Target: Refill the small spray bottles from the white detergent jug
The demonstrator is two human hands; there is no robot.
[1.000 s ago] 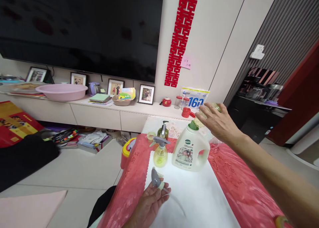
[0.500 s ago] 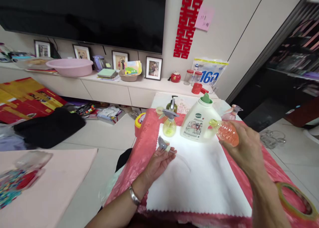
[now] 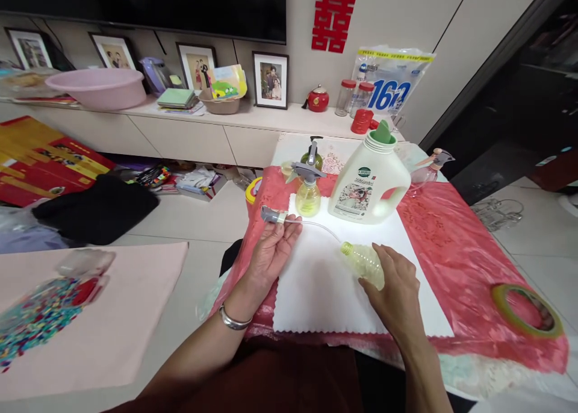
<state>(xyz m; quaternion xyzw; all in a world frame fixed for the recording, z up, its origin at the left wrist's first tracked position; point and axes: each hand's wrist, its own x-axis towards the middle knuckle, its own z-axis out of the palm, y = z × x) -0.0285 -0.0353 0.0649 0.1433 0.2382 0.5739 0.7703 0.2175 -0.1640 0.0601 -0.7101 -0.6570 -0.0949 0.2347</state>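
Note:
My left hand (image 3: pixel 271 250) is closed on a grey spray nozzle (image 3: pixel 273 215), whose thin clear tube bends to the right. In my right hand (image 3: pixel 397 286) is a ribbed, see-through yellowish bottle (image 3: pixel 365 262), tilted with its open neck toward the upper left. The tube's far end is close to the bottle's mouth; whether it has entered I cannot tell. Both hands are above a white scallop-edged sheet (image 3: pixel 320 298). Behind them stand a small spray bottle (image 3: pixel 308 199) with yellow liquid and a large white detergent jug (image 3: pixel 368 181) with a green cap.
Red plastic (image 3: pixel 428 226) covers the table under the sheet. A tape roll (image 3: pixel 502 301) lies at the right, and a pink spray bottle (image 3: pixel 422 175) stands behind the jug. A dark pump bottle (image 3: pixel 318 160) is at the back. Left is a pink-covered surface (image 3: pixel 135 316) with colourful small pieces.
My right hand has brought the bottle from beside the jug down and left over the sheet. My left hand has raised the nozzle, turning its tube toward the bottle. The view has shifted.

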